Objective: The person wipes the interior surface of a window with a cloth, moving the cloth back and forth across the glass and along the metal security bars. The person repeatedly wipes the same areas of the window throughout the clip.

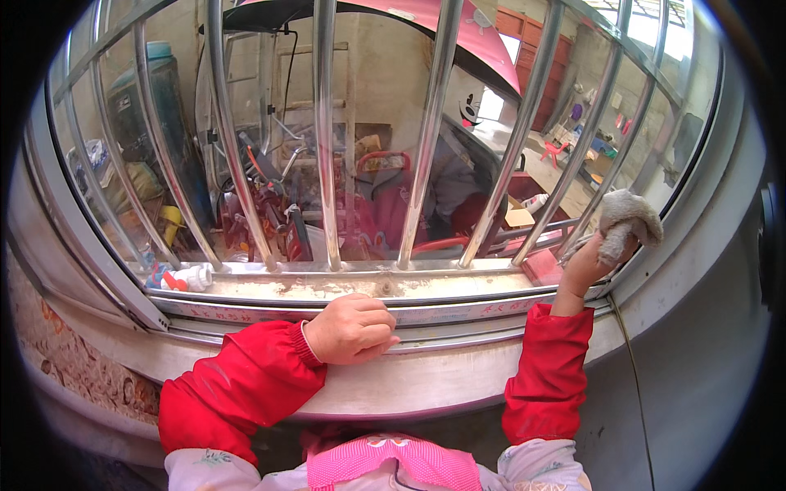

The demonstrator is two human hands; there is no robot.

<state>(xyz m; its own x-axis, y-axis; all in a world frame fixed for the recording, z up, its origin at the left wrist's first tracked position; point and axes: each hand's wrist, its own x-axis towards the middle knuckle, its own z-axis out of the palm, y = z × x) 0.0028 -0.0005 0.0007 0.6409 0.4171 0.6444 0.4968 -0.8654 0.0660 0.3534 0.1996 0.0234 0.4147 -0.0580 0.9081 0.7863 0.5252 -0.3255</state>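
In my right hand (586, 261) is a crumpled grey cloth (627, 222), held up by the right side of the window near the frame. The cloth appears to be against the glass pane (374, 202), though contact is hard to tell. My left hand (352, 329) rests with curled fingers at the lower window track (454, 313), above the pale sill (417, 383); nothing shows in it. Red sleeve covers reach up both forearms.
Upright metal bars (325, 153) stand beyond the glass. A white plastic pipe fitting with a red handle (187, 279) lies at the lower left, and a reddish block (542, 267) at the lower right. A thin cable (632, 362) hangs down the right wall.
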